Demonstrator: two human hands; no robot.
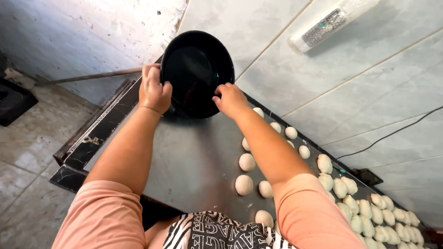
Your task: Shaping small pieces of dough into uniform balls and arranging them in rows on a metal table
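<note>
A round black bowl stands tilted at the far end of a steel worktable, leaning toward the tiled wall. My left hand grips its left rim. On the lower right rim my right hand holds it with the fingers. The bowl's dark inside looks empty. Just right of my right forearm, several round white dough balls lie on the table.
Many more shaped dough pieces crowd the table's right end. A roll wrapped in plastic film is on the tiled wall above. A black cable runs along the wall. A long rod lies left, above the tiled floor.
</note>
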